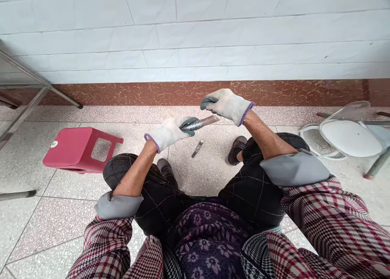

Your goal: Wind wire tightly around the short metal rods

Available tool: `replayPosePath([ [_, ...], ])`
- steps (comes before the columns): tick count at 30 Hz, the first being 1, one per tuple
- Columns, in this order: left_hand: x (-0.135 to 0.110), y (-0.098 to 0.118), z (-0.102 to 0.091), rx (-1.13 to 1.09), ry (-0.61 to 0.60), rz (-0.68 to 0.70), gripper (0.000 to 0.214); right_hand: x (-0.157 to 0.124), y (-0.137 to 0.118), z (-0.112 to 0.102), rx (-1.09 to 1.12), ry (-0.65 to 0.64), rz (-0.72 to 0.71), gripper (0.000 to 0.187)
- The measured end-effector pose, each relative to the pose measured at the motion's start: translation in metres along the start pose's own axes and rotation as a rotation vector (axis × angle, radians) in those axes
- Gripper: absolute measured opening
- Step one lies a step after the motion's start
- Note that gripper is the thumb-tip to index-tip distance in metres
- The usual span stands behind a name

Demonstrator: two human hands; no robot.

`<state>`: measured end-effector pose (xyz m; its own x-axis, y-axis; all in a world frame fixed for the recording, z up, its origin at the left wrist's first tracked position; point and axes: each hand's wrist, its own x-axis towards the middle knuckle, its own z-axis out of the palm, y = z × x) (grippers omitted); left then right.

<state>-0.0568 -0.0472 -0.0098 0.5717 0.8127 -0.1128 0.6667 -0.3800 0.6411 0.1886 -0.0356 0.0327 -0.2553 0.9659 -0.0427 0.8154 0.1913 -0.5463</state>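
Observation:
My left hand (pixel 176 130), in a white work glove with grey-coated fingers and a purple cuff, is closed around a short rod (pixel 210 120). Shiny silvery windings or wrap cover the rod's middle, and its brownish end sticks out to the right. Just beyond that end, my right hand (pixel 224 103), gloved the same way, is raised above the floor. Its fingers are bent and pressed together; whether something thin is pinched there cannot be made out. Below the rod, a small dark cylinder with a pale tip (pixel 198 148) lies on the floor between my shoes.
A red plastic stool (pixel 73 147) stands at the left, near metal frame legs (pixel 36 92). To the right is a white round-seated chair (pixel 350 139). Ahead, a white tiled wall (pixel 195 39) rises above a reddish-brown skirting (pixel 122 94). My knees are spread on either side.

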Motion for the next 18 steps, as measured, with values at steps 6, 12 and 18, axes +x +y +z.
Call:
replayPosePath([
  [6, 0.001, 0.000, -0.003, -0.308, 0.190, -0.071, 0.043, -0.001, -0.007, 0.009, 0.298, 0.009, 0.106, 0.021],
  [12, 0.029, -0.010, 0.005, -0.494, 0.315, -0.159, 0.037, 0.000, -0.018, 0.029, 0.125, -0.059, -0.001, 0.026],
  [18, 0.062, -0.029, -0.019, 0.088, 0.306, -0.160, 0.026, -0.009, -0.038, 0.041, -0.042, -0.089, -0.035, 0.025],
])
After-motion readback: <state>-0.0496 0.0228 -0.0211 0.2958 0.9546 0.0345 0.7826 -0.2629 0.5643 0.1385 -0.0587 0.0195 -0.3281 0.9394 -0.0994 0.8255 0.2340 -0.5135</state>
